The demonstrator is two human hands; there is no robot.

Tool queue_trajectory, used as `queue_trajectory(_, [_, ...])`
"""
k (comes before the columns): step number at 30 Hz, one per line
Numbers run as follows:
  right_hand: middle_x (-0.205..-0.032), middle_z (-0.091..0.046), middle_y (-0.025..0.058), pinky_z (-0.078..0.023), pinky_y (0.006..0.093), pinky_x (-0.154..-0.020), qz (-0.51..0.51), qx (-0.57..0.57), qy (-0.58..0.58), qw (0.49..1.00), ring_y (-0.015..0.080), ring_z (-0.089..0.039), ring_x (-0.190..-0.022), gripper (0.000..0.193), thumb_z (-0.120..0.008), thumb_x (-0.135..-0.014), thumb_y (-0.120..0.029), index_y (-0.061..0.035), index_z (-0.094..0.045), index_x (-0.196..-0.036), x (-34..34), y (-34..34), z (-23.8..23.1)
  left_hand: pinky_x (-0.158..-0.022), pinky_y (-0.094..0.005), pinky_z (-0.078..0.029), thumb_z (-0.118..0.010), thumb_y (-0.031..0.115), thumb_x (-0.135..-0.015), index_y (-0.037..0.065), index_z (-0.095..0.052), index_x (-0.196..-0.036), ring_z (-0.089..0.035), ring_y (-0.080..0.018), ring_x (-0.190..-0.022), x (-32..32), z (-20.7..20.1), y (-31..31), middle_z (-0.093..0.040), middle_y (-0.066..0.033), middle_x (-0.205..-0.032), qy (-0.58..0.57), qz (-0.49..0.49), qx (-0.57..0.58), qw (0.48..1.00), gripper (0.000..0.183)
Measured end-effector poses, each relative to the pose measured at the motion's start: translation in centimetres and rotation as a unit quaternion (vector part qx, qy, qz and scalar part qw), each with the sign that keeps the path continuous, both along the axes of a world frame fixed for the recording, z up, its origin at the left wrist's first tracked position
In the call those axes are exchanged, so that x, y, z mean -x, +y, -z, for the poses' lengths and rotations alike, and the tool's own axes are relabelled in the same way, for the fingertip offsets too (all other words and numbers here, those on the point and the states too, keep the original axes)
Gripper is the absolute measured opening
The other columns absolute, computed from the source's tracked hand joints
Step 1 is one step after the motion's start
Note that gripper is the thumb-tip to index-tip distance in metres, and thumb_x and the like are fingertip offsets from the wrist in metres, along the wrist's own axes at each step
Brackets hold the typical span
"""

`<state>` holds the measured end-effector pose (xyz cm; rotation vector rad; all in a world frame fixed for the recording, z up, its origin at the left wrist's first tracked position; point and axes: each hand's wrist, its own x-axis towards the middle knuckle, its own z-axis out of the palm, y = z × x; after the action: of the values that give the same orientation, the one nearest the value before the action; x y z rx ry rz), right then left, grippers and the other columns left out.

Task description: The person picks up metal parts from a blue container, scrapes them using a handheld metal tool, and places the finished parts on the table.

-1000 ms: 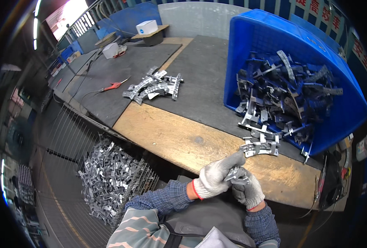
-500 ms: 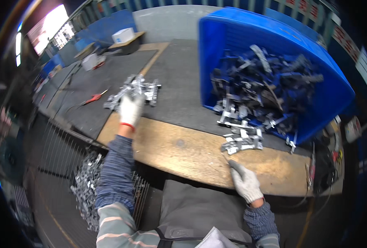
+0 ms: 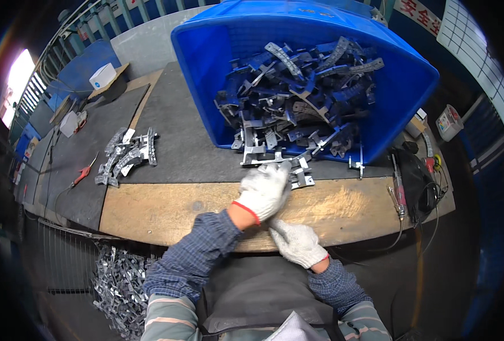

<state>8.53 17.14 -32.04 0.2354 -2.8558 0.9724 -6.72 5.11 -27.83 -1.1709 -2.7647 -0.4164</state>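
Observation:
My left hand, in a white knit glove with a red cuff, reaches across to the right. Its fingers curl over a silvery metal bracket at the front of the dark mat; the fingertips are partly hidden. Just below it, my right hand, also gloved, is closed at the wooden board's front edge. What it holds, if anything, is hidden by the left hand. More brackets spill from the blue bin, which is tipped toward me and heaped with dark and silvery brackets. At left lies a small pile of brackets.
A red-handled tool rests left of the pile. The wooden board forms the table's front edge. On the right are a pen-shaped air tool with a hose and a white tub. Below left, a wire basket holds many metal parts.
My left hand has left the pile at left and moved right to the brackets before the bin. My right hand has shifted slightly left. The view has turned to the right.

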Motion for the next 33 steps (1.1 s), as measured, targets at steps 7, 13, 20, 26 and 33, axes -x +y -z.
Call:
queue_trajectory(7, [-0.086, -0.077, 0.019, -0.061, 0.0522, -0.064, -0.006, 0.024, 0.054, 0.998, 0.0397, -0.077, -0.075, 0.03, -0.063, -0.108, -0.026, -0.0152, -0.071, -0.134, -0.6, 0.4, 0.8, -0.086, -0.055, -0.054, -0.074, 0.021, -0.084, 0.011, -0.071, -0.124, -0.071, -0.0393, -0.102, -0.2, 1.2, 0.5, -0.07, -0.0201, -0.108, 0.015, 0.021, 0.021, 0.999, 0.041])
queue_trajectory(13, [-0.094, -0.08, 0.0167, -0.063, 0.047, -0.068, -0.022, 0.041, -0.031, 0.998, 0.0368, -0.078, -0.079, 0.036, -0.067, -0.107, -0.023, -0.0185, -0.073, -0.142, -0.6, 0.8, -0.5, -0.098, -0.0536, -0.053, -0.08, 0.016, -0.085, 0.016, -0.066, -0.141, -0.068, -0.0381, -0.114, 0.6, -2.4, -3.9, -0.071, -0.015, -0.119, 0.085, -0.018, 0.039, 0.995, 0.058])
queue_trajectory(20, [-0.101, -0.082, 0.0172, -0.064, 0.0465, -0.071, 0.001, 0.099, 0.03, 0.995, 0.0367, -0.079, -0.082, 0.039, -0.065, -0.108, -0.021, -0.0206, -0.071, -0.146, -0.6, 0.9, -0.4, -0.086, -0.042, -0.063, -0.068, 0.016, -0.102, 0.003, -0.064, -0.143, -0.078, -0.0299, -0.094, 3.5, -1.9, -9.4, -0.079, -0.0172, -0.114, -0.1, -0.174, -0.204, 0.958, 0.043])
queue_trajectory(26, [-0.128, -0.078, 0.0248, -0.064, 0.0408, -0.095, 0.078, 0.249, -0.012, 0.965, 0.0377, -0.08, -0.114, 0.036, -0.066, -0.109, -0.015, -0.0109, -0.073, -0.144, -0.7, 0.5, -2.3, -0.1, -0.0358, -0.062, -0.061, -0.004, -0.101, -0.002, -0.033, -0.169, -0.073, -0.0236, -0.118, 1.0, -0.7, -11.2, -0.072, -0.0157, -0.133, -0.407, -0.15, -0.481, 0.762, 0.073])
queue_trajectory(33, [-0.123, -0.08, 0.0237, -0.066, 0.0423, -0.087, -0.035, 0.145, 0.06, 0.987, 0.0395, -0.081, -0.103, 0.042, -0.068, -0.104, -0.007, -0.0109, -0.071, -0.146, 0.3, -0.7, -7.3, -0.105, -0.035, -0.06, -0.06, -0.003, -0.105, 0.003, -0.046, -0.166, -0.073, -0.0199, -0.12, -5.2, -0.5, -11.0, -0.075, -0.0125, -0.135, -0.24, -0.136, -0.34, 0.899, 0.063])
